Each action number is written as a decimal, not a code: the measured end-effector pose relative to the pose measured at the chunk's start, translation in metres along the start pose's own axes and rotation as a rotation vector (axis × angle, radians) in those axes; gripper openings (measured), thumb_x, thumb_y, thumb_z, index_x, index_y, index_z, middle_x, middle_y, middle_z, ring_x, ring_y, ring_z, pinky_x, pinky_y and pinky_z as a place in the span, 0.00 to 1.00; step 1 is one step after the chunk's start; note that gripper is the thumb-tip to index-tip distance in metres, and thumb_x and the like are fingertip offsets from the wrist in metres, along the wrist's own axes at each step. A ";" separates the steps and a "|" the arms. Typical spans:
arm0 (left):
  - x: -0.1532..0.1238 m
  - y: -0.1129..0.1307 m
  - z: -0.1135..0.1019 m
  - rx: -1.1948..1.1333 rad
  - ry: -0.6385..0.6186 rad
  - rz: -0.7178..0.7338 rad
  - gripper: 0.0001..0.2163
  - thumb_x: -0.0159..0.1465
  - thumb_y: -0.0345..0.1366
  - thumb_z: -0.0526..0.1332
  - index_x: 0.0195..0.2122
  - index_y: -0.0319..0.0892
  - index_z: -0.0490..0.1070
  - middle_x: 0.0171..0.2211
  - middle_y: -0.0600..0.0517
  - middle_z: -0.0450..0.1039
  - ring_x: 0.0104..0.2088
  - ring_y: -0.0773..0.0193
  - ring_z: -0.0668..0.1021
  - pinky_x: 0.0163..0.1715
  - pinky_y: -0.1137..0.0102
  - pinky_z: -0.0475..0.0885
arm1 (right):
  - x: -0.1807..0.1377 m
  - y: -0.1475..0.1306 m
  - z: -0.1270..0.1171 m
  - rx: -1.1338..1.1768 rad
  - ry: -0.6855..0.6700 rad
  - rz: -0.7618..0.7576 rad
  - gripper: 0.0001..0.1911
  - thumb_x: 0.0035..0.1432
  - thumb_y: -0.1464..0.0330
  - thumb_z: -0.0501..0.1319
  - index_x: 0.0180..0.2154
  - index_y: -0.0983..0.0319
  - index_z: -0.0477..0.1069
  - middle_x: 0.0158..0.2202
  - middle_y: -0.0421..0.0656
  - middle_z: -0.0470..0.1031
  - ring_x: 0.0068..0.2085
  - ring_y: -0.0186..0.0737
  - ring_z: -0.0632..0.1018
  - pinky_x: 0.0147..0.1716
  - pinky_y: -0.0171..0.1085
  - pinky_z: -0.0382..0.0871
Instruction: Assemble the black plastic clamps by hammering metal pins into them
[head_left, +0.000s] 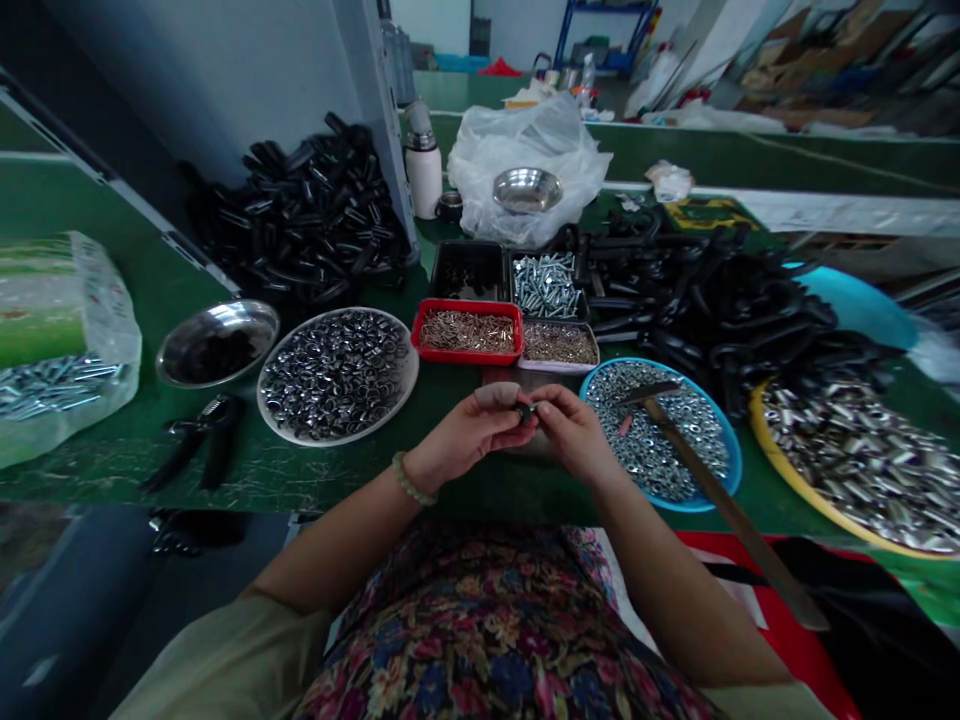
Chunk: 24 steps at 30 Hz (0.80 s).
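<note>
In the middle, above the near edge of the green table, my left hand (476,428) is closed, its fingertips pinching a small dark part (523,411). My right hand (576,432) meets it from the other side, thumb and fingers pressed together at a tiny shiny piece (534,406) against that part. The fingers hide much of both, so I cannot tell their exact kind. Just beyond the hands stand a red tray (415,340) of thin copper-coloured pins and a pale tray (559,367) of small metal pieces.
On the left are a white plate (411,385) of dark metal rings, a steel bowl (262,325) and a black-handled tool (217,430). To the right, a hammer (701,465) lies across a blue basin (733,470) of small metal parts, beside a yellow basin (780,480). Black parts (720,290) pile behind.
</note>
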<state>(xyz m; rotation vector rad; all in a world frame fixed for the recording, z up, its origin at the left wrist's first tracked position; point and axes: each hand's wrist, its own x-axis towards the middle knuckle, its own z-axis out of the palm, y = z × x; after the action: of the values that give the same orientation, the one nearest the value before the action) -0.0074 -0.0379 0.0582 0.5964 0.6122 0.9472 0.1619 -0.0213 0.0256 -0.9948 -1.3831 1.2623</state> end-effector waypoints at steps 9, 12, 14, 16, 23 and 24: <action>-0.010 -0.024 -0.020 0.503 0.218 0.188 0.08 0.57 0.32 0.64 0.39 0.42 0.72 0.38 0.51 0.75 0.38 0.64 0.78 0.44 0.68 0.73 | -0.018 0.013 0.022 -0.393 0.126 0.081 0.17 0.57 0.55 0.61 0.40 0.61 0.69 0.24 0.37 0.71 0.24 0.37 0.72 0.24 0.35 0.67; -0.015 -0.002 -0.047 0.948 0.183 0.256 0.17 0.58 0.32 0.63 0.49 0.44 0.68 0.39 0.50 0.75 0.41 0.60 0.78 0.46 0.66 0.72 | -0.027 0.012 0.029 -0.385 -0.042 0.041 0.13 0.60 0.61 0.58 0.44 0.59 0.69 0.30 0.40 0.75 0.30 0.39 0.78 0.32 0.38 0.72; -0.012 0.028 -0.073 1.219 0.294 0.310 0.14 0.61 0.34 0.60 0.49 0.43 0.68 0.41 0.48 0.74 0.43 0.58 0.77 0.49 0.64 0.70 | -0.029 0.014 0.031 -0.234 -0.055 0.090 0.11 0.63 0.61 0.54 0.41 0.59 0.70 0.30 0.41 0.76 0.31 0.39 0.79 0.33 0.38 0.75; -0.001 0.060 -0.102 1.550 0.553 0.398 0.10 0.65 0.34 0.54 0.44 0.41 0.71 0.46 0.45 0.72 0.49 0.55 0.73 0.55 0.61 0.64 | -0.029 0.018 0.031 -0.083 -0.021 0.138 0.11 0.62 0.60 0.55 0.42 0.59 0.68 0.31 0.40 0.76 0.30 0.39 0.80 0.32 0.39 0.77; 0.030 0.100 -0.146 1.951 0.587 0.169 0.06 0.61 0.31 0.57 0.35 0.38 0.72 0.43 0.45 0.72 0.46 0.54 0.73 0.54 0.59 0.65 | -0.036 0.022 0.022 -0.067 -0.007 0.058 0.07 0.60 0.66 0.58 0.41 0.58 0.68 0.37 0.41 0.76 0.37 0.37 0.80 0.39 0.38 0.77; 0.027 0.098 -0.141 1.933 0.591 0.189 0.06 0.61 0.32 0.56 0.34 0.38 0.72 0.42 0.46 0.72 0.47 0.53 0.73 0.54 0.58 0.65 | -0.040 0.020 0.018 -0.104 -0.017 0.023 0.07 0.61 0.68 0.56 0.41 0.59 0.68 0.38 0.41 0.76 0.38 0.37 0.80 0.40 0.38 0.76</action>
<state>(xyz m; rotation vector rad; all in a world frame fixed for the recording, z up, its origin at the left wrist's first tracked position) -0.1491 0.0581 0.0247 2.1072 2.0334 0.3992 0.1507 -0.0609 0.0014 -1.0757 -1.4670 1.2282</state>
